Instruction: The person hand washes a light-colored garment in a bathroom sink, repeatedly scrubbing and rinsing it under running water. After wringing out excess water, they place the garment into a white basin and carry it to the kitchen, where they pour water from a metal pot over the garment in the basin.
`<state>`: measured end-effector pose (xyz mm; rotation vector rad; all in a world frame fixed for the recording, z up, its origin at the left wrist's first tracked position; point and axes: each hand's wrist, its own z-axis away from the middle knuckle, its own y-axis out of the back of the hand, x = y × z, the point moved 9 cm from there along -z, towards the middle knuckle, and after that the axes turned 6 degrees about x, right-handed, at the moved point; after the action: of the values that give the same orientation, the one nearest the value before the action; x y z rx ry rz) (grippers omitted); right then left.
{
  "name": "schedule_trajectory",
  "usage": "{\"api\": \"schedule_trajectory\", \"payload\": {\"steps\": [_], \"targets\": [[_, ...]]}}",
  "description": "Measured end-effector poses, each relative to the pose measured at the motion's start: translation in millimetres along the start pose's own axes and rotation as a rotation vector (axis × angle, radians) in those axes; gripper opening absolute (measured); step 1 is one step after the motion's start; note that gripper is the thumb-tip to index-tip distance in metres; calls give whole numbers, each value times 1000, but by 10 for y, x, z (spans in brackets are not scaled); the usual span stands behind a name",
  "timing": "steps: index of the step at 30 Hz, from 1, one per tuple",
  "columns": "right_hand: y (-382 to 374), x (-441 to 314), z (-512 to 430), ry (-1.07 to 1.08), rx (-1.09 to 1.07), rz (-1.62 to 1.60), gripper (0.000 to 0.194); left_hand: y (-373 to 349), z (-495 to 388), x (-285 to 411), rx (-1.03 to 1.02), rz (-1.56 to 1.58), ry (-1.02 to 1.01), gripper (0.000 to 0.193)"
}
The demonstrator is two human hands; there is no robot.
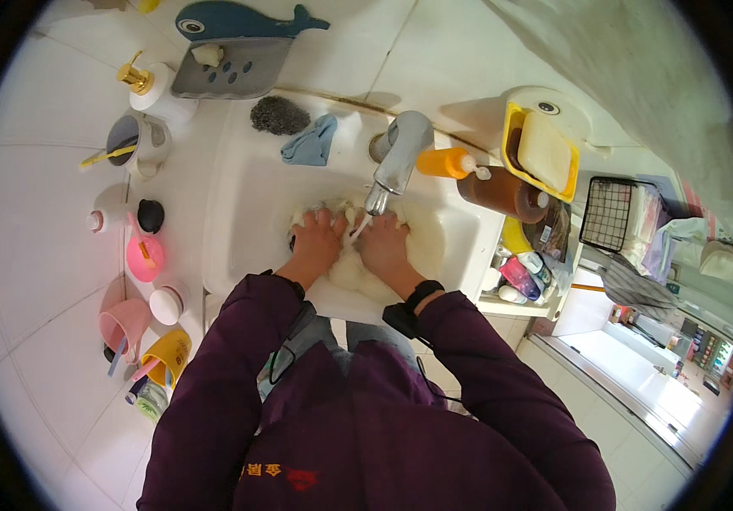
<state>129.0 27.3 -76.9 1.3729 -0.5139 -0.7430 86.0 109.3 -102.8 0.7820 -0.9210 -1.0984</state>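
Observation:
A cream-coloured, wet fluffy textile (354,278) lies bunched in the white washbasin (229,211). My left hand (317,243) presses onto its left side, fingers sunk into it and gripping. On its right side, my right hand (384,243) grips it too, fingertips partly hidden in the folds. Water runs from the chrome tap (398,156) in a thin stream between my hands. Something small and dark shows at the outer edge of my left hand; I cannot tell what it is.
Behind the basin lie a dark scouring pad (279,115) and a blue cloth (311,142). An orange bottle (443,163) and a brown bottle (497,193) lean near the tap. Cups and a pump bottle (161,92) line the left ledge. A soap dish (542,153) hangs at right.

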Motion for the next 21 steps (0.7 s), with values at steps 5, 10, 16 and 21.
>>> {"api": "schedule_trajectory", "payload": {"steps": [5,10,16,21], "targets": [[-273,98,-212,-31,-69,-65,21,-128,-232,-54,-27,-54,-30,35],[-290,37,-327,68,-162,-64,24,-73,-312,-119,-27,100,58,38],[411,367,-198,26,-77,-347,28,654,174,-377,378,198,25,40],[1258,498,217,43,269,-452,28,1153,657,-668,441,184,-39,23]]}}
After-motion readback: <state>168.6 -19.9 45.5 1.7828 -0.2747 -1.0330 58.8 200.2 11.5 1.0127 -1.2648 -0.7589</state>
